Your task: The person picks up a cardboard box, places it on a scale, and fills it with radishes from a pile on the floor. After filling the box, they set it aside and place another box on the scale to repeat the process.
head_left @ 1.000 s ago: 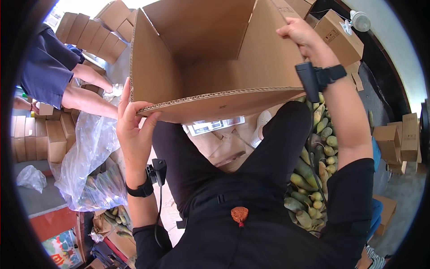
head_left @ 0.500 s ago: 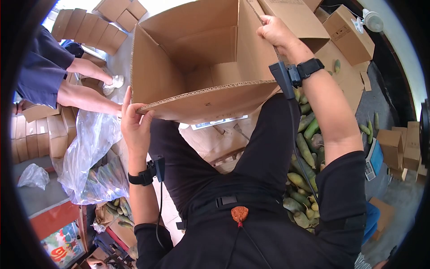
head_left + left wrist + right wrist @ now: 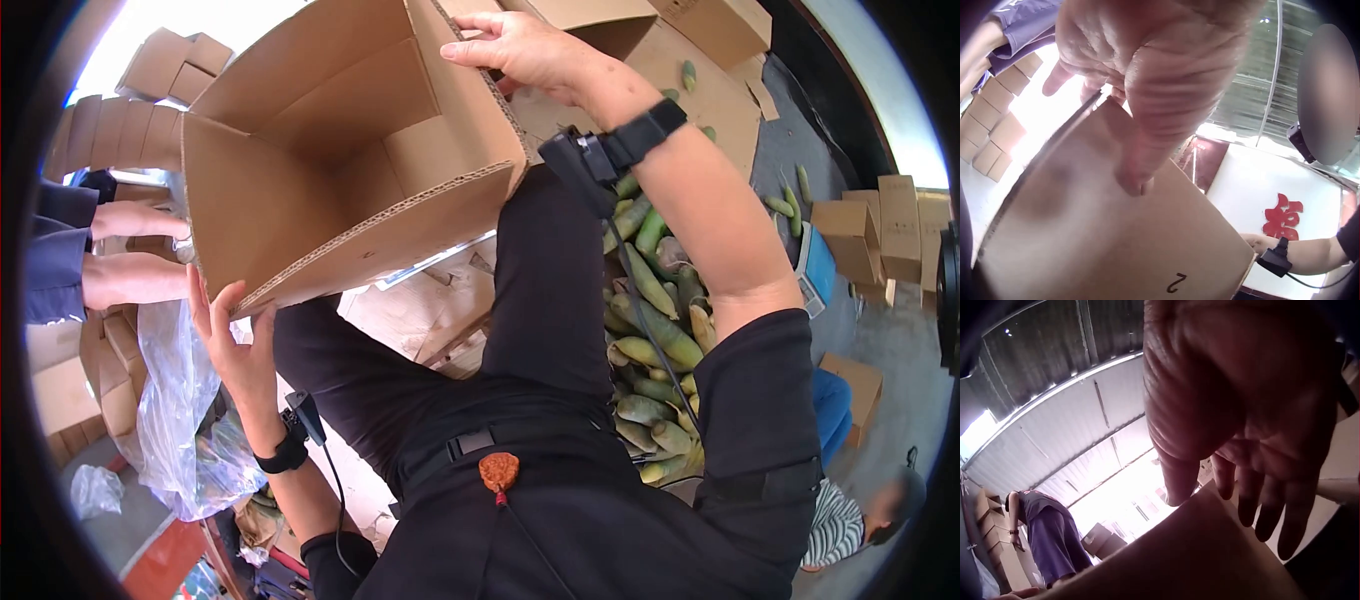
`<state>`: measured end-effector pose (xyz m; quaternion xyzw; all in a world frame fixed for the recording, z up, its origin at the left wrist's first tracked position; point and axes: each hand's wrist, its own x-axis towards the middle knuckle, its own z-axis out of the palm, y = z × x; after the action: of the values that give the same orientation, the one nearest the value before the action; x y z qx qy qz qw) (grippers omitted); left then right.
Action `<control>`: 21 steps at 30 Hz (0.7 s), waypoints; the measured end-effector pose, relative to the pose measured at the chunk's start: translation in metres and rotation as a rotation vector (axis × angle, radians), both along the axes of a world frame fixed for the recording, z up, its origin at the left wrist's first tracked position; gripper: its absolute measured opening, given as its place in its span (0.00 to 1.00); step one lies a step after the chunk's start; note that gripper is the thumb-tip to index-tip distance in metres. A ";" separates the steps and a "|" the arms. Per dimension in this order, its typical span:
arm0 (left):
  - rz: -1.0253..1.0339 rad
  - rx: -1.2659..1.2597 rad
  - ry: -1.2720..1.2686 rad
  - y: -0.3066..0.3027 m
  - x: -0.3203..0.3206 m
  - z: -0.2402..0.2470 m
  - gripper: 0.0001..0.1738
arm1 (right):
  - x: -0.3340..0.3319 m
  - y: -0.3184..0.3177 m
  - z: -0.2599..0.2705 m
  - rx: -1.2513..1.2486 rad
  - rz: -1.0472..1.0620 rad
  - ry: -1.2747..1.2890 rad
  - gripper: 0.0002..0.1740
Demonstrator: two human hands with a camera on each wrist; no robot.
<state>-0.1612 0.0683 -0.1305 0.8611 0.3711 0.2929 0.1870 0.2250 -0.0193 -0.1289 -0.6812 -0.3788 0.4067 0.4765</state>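
Vs. the prior head frames, box point(image 3: 405, 235) has shifted to the wearer's L & turned a bit; it's held open-side up over the legs point(image 3: 540, 280), nr right corner by the R knee. L hand point(image 3: 232, 345) pinches its nr left corner, thumb vs. fingers, gap narrow. R hand point(image 3: 550, 60) is at the right rim, fingers now straighter, wide from thumb, rim btw them. Veg point(image 3: 650, 300) lie right of the legs. Writing: black mark like a "2" point(image 3: 1177, 282) on box; red character point(image 3: 1283, 217) on white panel point(image 3: 1235, 187), unreadable.
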 end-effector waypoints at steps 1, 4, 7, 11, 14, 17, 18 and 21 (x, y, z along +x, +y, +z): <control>0.024 0.162 0.122 -0.008 0.005 0.005 0.25 | 0.000 -0.010 0.002 0.000 -0.005 0.001 0.39; -0.018 0.257 0.186 -0.013 0.017 0.011 0.31 | 0.009 -0.047 0.012 -0.079 0.052 -0.101 0.32; -0.018 0.264 0.237 -0.016 0.026 0.012 0.31 | 0.021 -0.095 0.015 -0.088 -0.045 -0.102 0.27; -0.034 0.271 0.280 -0.013 0.025 0.006 0.30 | 0.029 -0.157 0.008 -0.153 -0.193 -0.047 0.24; -0.038 0.248 0.272 -0.019 0.027 0.007 0.29 | 0.026 -0.204 -0.013 -0.210 -0.250 0.068 0.22; -0.021 0.374 0.121 -0.037 0.019 0.010 0.27 | 0.006 -0.245 -0.051 -0.397 -0.286 0.240 0.22; -0.024 0.336 0.122 -0.045 0.009 0.007 0.25 | -0.002 -0.259 -0.069 -0.476 -0.289 0.310 0.21; -0.102 0.029 0.172 -0.077 -0.020 0.001 0.16 | -0.035 -0.310 -0.139 -0.768 -0.139 0.436 0.19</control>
<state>-0.1808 -0.0083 -0.1292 0.9035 0.3370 0.2133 0.1569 0.1901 -0.3288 -0.2680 -0.7309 -0.0442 0.6190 0.2841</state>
